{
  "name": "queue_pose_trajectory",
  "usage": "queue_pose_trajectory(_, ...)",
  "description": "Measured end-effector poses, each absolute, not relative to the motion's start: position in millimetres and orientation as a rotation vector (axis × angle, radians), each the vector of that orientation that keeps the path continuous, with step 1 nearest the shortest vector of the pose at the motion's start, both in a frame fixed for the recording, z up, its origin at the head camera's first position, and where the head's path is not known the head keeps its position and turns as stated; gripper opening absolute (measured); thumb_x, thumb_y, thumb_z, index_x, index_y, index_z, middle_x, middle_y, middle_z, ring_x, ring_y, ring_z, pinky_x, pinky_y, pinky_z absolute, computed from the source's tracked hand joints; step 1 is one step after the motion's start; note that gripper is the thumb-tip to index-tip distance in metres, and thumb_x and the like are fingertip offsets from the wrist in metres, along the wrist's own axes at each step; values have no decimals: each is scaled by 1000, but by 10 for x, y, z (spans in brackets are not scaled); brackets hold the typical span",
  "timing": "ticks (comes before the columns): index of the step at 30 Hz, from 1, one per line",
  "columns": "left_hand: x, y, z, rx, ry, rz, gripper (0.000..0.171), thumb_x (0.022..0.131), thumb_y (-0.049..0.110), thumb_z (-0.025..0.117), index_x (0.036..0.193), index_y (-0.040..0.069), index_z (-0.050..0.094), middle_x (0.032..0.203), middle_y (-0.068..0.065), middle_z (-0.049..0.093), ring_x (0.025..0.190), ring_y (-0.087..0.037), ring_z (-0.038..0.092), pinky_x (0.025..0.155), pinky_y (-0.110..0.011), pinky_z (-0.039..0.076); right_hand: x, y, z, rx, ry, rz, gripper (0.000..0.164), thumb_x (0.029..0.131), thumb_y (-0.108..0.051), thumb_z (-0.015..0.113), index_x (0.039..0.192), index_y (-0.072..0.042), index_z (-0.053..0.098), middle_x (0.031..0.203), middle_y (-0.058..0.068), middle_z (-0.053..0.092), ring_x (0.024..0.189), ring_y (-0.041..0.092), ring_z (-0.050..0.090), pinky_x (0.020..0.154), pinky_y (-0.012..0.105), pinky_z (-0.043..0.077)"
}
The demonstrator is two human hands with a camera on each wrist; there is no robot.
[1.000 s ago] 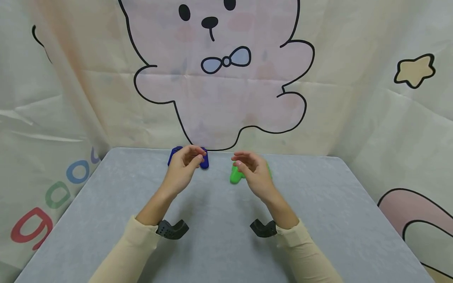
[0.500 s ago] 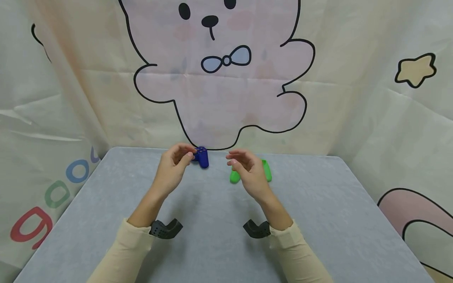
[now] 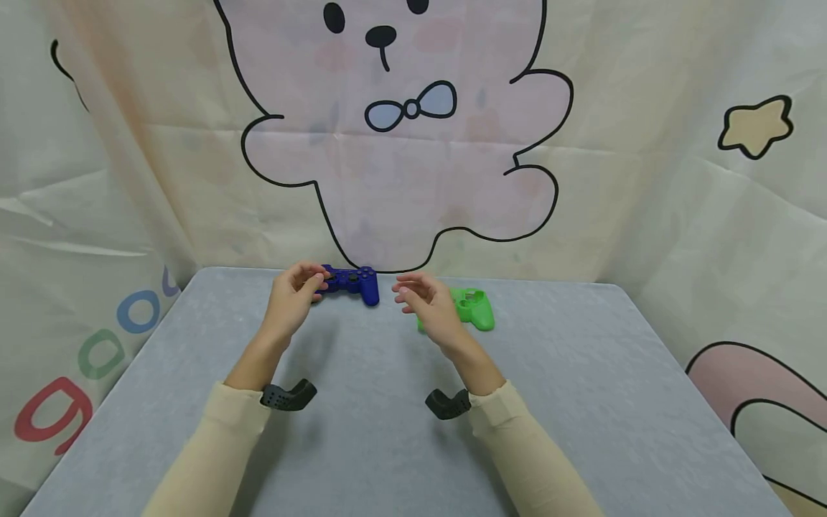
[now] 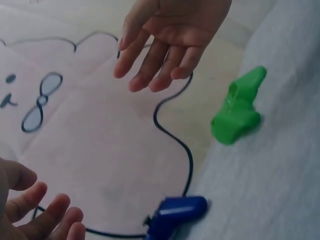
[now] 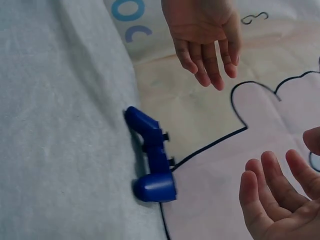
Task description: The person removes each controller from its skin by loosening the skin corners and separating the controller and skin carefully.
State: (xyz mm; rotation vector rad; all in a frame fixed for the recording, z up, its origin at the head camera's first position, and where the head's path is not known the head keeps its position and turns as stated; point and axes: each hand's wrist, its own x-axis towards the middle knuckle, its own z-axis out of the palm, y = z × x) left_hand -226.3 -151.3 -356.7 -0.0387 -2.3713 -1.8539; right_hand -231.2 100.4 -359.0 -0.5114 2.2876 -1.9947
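Observation:
A blue game controller (image 3: pixel 352 282) lies near the far edge of the table, left of centre; the right wrist view shows the whole controller (image 5: pixel 154 160) on the cloth. To its right rests a bright green piece shaped like a controller shell (image 3: pixel 474 309), with openings in it. My left hand (image 3: pixel 289 301) is raised above the table and hides the blue controller's left end. My right hand (image 3: pixel 429 309) hovers between the two things, covering the green piece's left part. Both hands hold nothing, their fingers loosely bent and apart, as the left wrist view also shows for the right hand (image 4: pixel 170 42).
A grey-blue cloth covers the table (image 3: pixel 381 402). Behind it hangs a fabric backdrop (image 3: pixel 413 179) with a drawn bear, and fabric walls stand at both sides. A dark wrist camera mount (image 3: pixel 288 395) sits on the left wrist, another mount (image 3: pixel 448 404) on the right.
Both hands have moved to the left. More of the blue controller and of the green piece's right part now shows. Neither thing on the table has moved.

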Motion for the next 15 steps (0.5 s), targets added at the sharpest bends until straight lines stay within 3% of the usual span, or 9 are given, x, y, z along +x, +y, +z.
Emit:
queue_pose_trajectory(5, -2414, -1638, -3711, 116, -2393, -1878, 36, 108, 20, 46, 134, -5, 51, 138, -24, 57, 122, -33, 56, 100, -37, 51, -2510, 826, -3735, -365, 2236, -1961, 32, 105, -12, 53, 135, -3, 57, 135, 22, 63, 121, 41, 59, 96, 42, 57)
queue_pose_trajectory(11, -2576, -1733, -3868, 250, -2436, -1831, 38, 105, 17, 49, 137, -4, 51, 139, -24, 55, 125, -31, 53, 90, -25, 45, -2708, 605, -3896, -243, 2170, -1916, 41, 105, -14, 54, 144, -2, 50, 149, 23, 51, 138, 36, 51, 108, 52, 49)
queue_pose_trajectory(15, -2685, -1757, -3923, 264, -2477, -1814, 42, 105, 15, 52, 145, 4, 51, 154, -22, 46, 145, -34, 40, 115, -41, 39, -2796, 547, -3975, -218, 2163, -1856, 50, 104, -17, 58, 151, -9, 45, 156, 22, 43, 144, 36, 44, 113, 54, 43)
